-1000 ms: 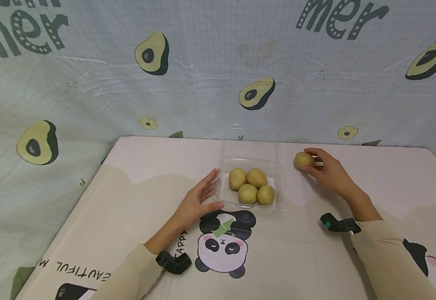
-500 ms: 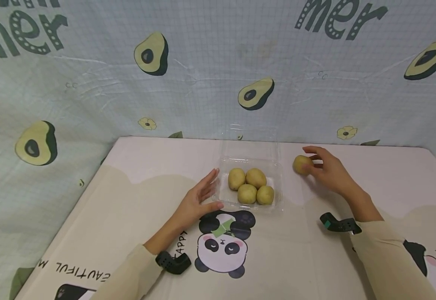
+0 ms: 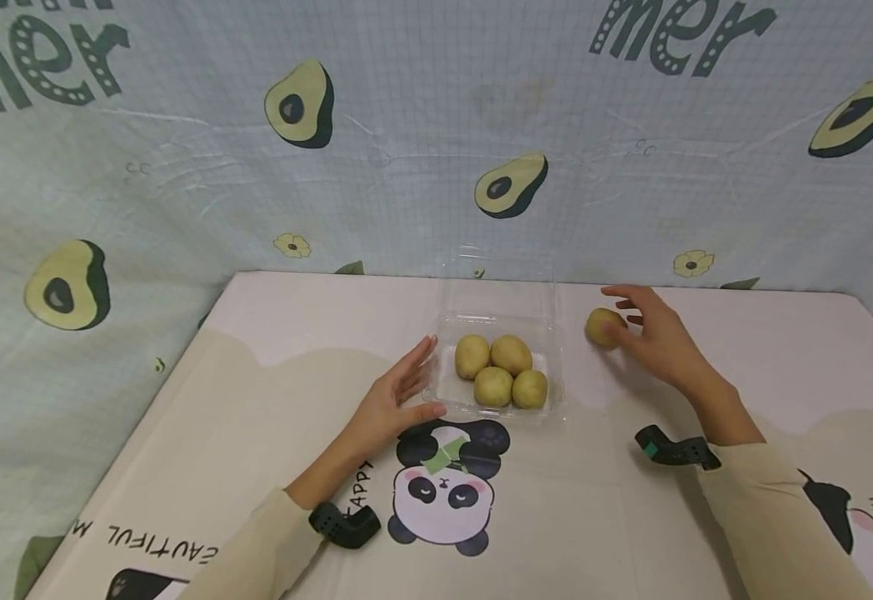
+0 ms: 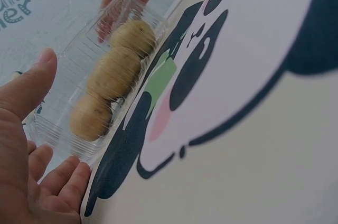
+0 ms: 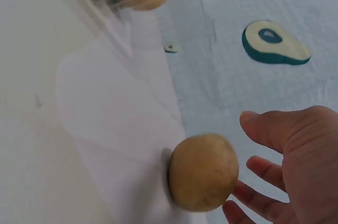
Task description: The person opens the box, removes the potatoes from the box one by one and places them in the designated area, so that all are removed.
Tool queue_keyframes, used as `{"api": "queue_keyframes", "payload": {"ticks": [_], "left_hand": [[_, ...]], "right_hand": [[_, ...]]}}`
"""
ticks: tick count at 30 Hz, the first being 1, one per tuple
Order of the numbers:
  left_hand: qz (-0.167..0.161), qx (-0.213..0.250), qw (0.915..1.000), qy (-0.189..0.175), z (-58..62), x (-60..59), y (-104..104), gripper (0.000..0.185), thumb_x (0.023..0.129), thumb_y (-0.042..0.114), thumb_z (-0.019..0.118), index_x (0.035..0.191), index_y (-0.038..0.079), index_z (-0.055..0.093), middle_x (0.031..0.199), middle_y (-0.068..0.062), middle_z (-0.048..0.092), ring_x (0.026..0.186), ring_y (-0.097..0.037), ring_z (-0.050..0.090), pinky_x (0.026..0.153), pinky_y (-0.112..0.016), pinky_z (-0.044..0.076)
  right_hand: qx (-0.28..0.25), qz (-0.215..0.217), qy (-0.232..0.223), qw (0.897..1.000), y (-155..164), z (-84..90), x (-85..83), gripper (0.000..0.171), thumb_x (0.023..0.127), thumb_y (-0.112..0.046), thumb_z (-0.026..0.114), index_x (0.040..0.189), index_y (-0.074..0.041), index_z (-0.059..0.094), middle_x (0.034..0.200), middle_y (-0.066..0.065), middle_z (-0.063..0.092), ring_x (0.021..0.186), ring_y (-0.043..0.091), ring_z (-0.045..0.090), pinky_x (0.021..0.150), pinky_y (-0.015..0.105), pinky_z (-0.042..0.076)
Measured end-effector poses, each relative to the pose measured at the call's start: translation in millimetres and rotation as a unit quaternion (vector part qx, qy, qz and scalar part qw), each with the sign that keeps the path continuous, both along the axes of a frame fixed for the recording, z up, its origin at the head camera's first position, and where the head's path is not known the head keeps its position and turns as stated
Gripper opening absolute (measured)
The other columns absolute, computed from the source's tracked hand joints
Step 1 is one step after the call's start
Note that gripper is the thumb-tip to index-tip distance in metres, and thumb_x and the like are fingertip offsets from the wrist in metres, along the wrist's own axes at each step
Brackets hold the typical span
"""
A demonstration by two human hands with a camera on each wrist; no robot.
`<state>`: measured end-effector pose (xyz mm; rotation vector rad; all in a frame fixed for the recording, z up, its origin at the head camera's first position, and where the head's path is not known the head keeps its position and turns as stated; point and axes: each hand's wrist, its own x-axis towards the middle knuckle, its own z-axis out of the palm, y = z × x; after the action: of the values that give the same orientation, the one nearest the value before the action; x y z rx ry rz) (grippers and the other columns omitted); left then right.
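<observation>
A clear plastic clamshell box [image 3: 447,392] lies on the table with its lid raised at the back, holding several potatoes [image 3: 493,387]. My left hand [image 3: 395,404] rests at the box's left side, fingers straight along it and thumb at the front corner. To the right of the box sits a single potato [image 3: 603,328] on the table. My right hand [image 3: 661,342] is beside it, thumb and fingers spread apart; the right wrist view shows this potato [image 5: 203,172] free in front of the thumb, with fingertips close to its edge.
The table cover [image 3: 556,517] carries printed pandas and lettering. Behind the table hangs a pale cloth [image 3: 406,100] with avocado prints. Black bands [image 3: 345,525] are worn on both wrists.
My right hand has loosened from the single potato, its fingers lifting and spreading. The potato has shifted slightly towards the front. My left hand and the box stay in place.
</observation>
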<state>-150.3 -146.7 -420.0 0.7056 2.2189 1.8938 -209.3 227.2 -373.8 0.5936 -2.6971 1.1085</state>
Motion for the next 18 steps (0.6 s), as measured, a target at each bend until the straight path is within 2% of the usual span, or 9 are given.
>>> {"api": "queue_keyframes", "payload": {"ticks": [9,18], "left_hand": [[-0.002,0.0,1.0,0.004,-0.4,0.4,-0.6,0.09,0.083,0.016,0.076,0.153,0.01,0.019,0.157,-0.004,0.02,0.14,-0.025,0.027,0.109,-0.028,0.031],[-0.003,0.004,1.0,0.007,-0.4,0.5,-0.6,0.09,0.083,0.018,0.076,0.153,0.009,0.02,0.157,-0.006,0.02,0.14,-0.027,0.027,0.109,-0.029,0.031]], "right_hand": [[-0.009,0.002,0.025,1.0,-22.2,13.9,3.1,0.045,0.091,-0.01,0.066,0.133,-0.003,0.049,0.134,0.016,0.046,0.118,0.035,0.048,0.096,0.054,0.044],[-0.007,0.033,0.041,0.999,-46.1,21.9,9.3,0.047,0.091,-0.009,0.066,0.134,-0.004,0.049,0.13,0.014,0.052,0.113,0.031,0.053,0.094,0.049,0.048]]}}
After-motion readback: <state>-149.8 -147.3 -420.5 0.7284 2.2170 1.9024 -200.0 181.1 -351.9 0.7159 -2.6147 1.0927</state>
